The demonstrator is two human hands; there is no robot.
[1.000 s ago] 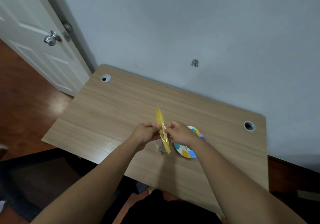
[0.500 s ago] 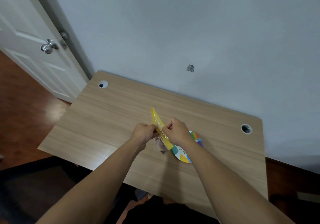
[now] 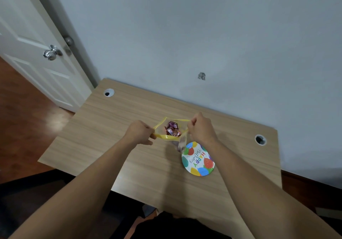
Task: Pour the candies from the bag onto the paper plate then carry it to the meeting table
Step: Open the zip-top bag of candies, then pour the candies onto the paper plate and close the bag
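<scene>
- Clearly, the paper plate (image 3: 198,159) at lower centre-right of the frame reads "HAPPY", with a smaller script word I cannot read.
- A white door (image 3: 35,53) with a metal knob (image 3: 50,53) stands at the upper left; the desk (image 3: 103,127) has two cable holes.
- The left hand (image 3: 140,132) and right hand (image 3: 200,129), apart, each pinch one side of the bag (image 3: 167,136), holding its yellow mouth wide above the desk; wrapped candies (image 3: 172,129) lie inside.

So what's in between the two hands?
In the head view, the bag's open mouth stretches between the left hand and the right hand. Each pinches one side of its yellow rim. Wrapped candies show inside.
</scene>
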